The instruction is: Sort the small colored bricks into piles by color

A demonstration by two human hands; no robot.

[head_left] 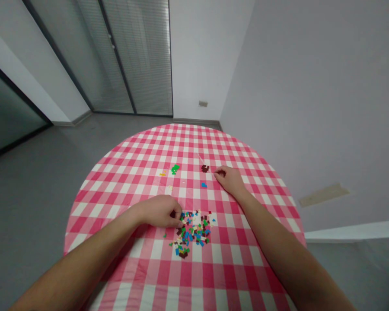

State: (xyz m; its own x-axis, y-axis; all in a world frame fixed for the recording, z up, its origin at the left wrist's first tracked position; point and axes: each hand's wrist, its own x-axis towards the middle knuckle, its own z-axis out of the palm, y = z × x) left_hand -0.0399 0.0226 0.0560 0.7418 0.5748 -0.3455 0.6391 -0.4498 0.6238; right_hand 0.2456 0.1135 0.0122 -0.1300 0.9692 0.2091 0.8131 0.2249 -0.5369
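A mixed pile of small coloured building bricks (194, 233) lies on the checked tablecloth close to me. My left hand (164, 211) is at the pile's left edge, thumb and fingers curled into a pinch; what lies between the fingertips is too small to make out. Farther away, my right hand (228, 179) pinches just right of a small group of brown bricks (205, 168). Whether it holds a piece cannot be seen. Below that group are a few blue bricks (204, 185). Green bricks (175, 169) and yellow bricks (162, 174) form separate groups at the left.
The round table (142, 149) wears a red-and-white checked cloth. A few pale pieces (170, 188) lie between the groups and the pile. A grey wall (311, 108) rises close on the right, and a glass partition (142, 56) stands behind.
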